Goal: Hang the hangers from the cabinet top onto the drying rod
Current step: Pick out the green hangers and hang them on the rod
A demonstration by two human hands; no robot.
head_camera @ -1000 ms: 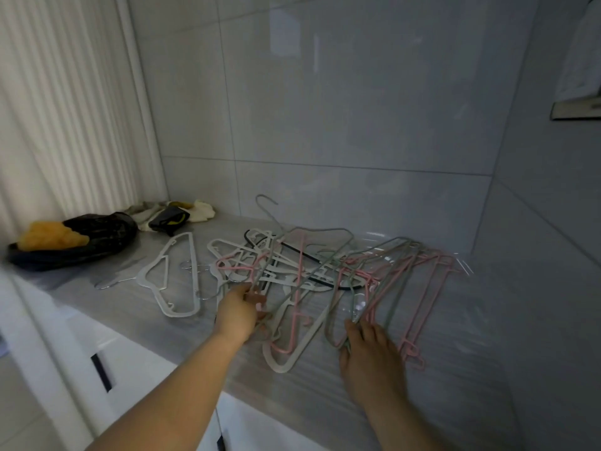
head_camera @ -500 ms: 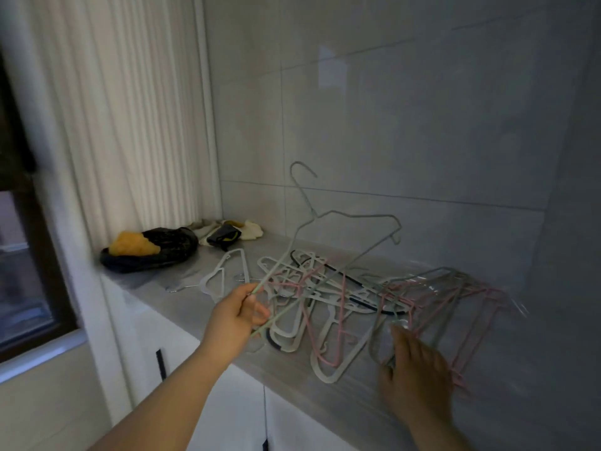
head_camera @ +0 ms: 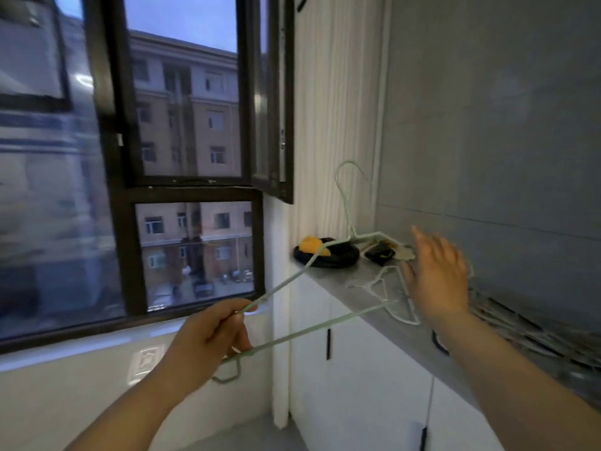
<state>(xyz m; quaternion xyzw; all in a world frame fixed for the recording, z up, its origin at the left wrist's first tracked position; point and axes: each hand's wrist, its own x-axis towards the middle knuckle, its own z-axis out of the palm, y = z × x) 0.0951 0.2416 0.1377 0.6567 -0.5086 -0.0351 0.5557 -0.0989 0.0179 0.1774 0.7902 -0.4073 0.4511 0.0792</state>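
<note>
Pale-green wire makes up the hanger [head_camera: 292, 271], and the fingers [head_camera: 227, 315] of the left hand [head_camera: 208, 336] are curled round one end of it, thumb on top, pinching the corner where the sloping arm meets the bottom bar. From those fingers the hanger runs up and away to the right, its hook standing upright at the far end, clear of the grey surface [head_camera: 367, 275] and partly out past its edge.

The right hand [head_camera: 435, 275] is spread in the air above the surface, fingers [head_camera: 422, 242] straight and loose, holding nothing; it is blurred. Just below and left of these fingers a white hanger [head_camera: 406, 315] lies flat on the surface. To the right of the wrist a heap of hangers [head_camera: 520, 323] lies on the surface, too smeared to tell apart.

Beyond the right fingers, at the far end of the surface, sits a black bag [head_camera: 328, 255] with something yellow [head_camera: 310, 245] on it, and beside that a small dark item [head_camera: 380, 252] on light cloth.

The surface tops a white cabinet [head_camera: 357, 369] with dark handles, set against a grey tiled wall [head_camera: 487, 125]. A pale pleated curtain [head_camera: 325, 109] hangs in the corner past the bag. Left of both hands, a dark-framed window [head_camera: 195, 125] has one pane swung inward, with a tan apartment block [head_camera: 208, 102] outside. A grey floor [head_camera: 260, 431] shows below the left forearm.
</note>
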